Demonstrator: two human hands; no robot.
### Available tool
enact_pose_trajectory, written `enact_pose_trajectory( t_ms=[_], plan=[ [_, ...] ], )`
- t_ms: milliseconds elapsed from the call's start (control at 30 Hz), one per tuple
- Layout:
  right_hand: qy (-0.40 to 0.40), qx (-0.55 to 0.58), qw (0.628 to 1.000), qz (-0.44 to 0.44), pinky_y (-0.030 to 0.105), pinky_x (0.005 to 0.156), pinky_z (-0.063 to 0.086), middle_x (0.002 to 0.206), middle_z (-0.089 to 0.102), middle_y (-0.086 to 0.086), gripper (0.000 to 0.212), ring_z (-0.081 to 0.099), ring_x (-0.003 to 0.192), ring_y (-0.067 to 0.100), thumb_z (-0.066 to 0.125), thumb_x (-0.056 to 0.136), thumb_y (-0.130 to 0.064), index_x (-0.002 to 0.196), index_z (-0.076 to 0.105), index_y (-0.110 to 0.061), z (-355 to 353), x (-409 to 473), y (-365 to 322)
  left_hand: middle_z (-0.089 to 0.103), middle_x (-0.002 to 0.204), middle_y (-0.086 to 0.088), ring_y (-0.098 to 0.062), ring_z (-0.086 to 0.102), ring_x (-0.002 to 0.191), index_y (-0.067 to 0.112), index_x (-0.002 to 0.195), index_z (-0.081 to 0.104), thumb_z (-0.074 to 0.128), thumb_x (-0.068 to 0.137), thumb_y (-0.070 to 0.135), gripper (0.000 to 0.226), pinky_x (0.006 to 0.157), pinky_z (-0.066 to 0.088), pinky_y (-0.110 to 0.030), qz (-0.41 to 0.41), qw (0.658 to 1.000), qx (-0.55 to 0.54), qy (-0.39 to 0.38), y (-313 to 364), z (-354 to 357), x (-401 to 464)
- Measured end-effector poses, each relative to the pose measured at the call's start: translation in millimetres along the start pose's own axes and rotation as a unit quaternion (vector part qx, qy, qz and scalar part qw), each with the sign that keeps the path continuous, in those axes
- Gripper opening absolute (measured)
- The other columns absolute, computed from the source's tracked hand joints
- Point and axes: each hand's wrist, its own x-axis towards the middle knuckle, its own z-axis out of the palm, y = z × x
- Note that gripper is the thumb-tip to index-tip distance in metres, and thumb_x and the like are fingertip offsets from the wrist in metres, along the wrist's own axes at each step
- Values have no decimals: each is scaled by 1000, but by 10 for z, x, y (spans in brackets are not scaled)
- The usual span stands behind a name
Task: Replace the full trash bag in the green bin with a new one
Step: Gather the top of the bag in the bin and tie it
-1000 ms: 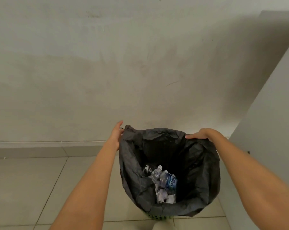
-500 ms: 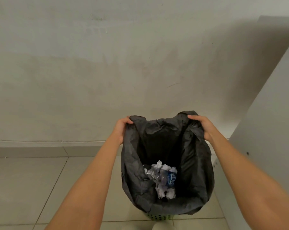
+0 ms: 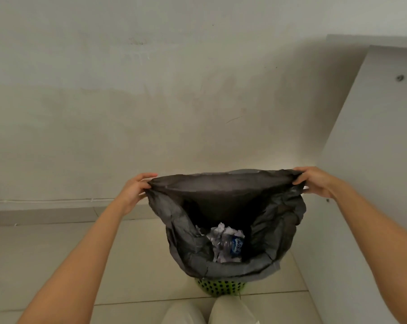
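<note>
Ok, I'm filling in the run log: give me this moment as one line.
step: lifting bag | left hand: grips bag rim | right hand: grips bag rim | trash bag: partly in green bin

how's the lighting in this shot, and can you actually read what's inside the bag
Head view: dim, soft indoor light, no glare; a broad shadow darkens the wall's upper right. The trash bag interior is nearly black, yet crumpled paper and a bottle show; its label is too blurred to read.

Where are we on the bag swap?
Done: far edge of the black bag is freed from the green bin. In hand: left hand and right hand grip its corners, stretched wide; the near edge is draped over the rim, trash inside. Left: lift it out, fit a new bag; none visible.
</note>
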Motion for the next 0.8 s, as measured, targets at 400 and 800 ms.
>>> enact_pose_trajectory(
  t_ms=[400,800],
  plan=[
    [-3,-84,979,184,50,107,30,142,42,12,64,41,130,31,63,85,-25,139,33,-8,558,-369,858,56,49,0,-2,47,29,7,78,54,58,84,-4,13,33,38,-11,-190,952,210,-112,-394,393,-551],
    [194,-459,867,19,20,50,39,82,61,7,17,58,52,14,40,87,-6,82,56,-7,450,-660,55,68,98,-18,-34,62,91,5,100,62,50,83,8,21,72,47,-34,152,840,507,122,93,290,-634]
  ],
)
